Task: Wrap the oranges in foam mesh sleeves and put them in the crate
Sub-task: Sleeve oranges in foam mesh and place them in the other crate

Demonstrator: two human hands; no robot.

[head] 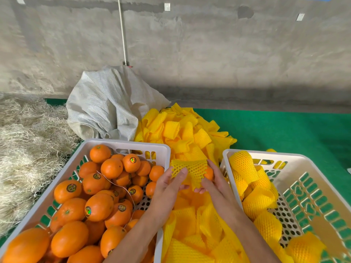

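Observation:
Between the two crates, both my hands hold one yellow foam mesh sleeve (pixel 190 170) stretched wide. My left hand (pixel 169 182) pinches its left edge with the thumb on top. My right hand (pixel 213 182) grips the right edge together with an orange (pixel 209 173) that is partly inside the sleeve. The white crate on the left (pixel 131 144) is full of bare oranges (pixel 95 204) with round stickers. The white crate on the right (pixel 311 164) holds several wrapped oranges (pixel 256 202) along its left side.
A loose pile of yellow sleeves (pixel 182 133) lies behind and under my hands on the green mat (pixel 284 130). A crumpled white woven sack (pixel 106 107) stands behind the left crate. Straw (pixel 24 141) covers the floor at the left. A concrete wall rises behind.

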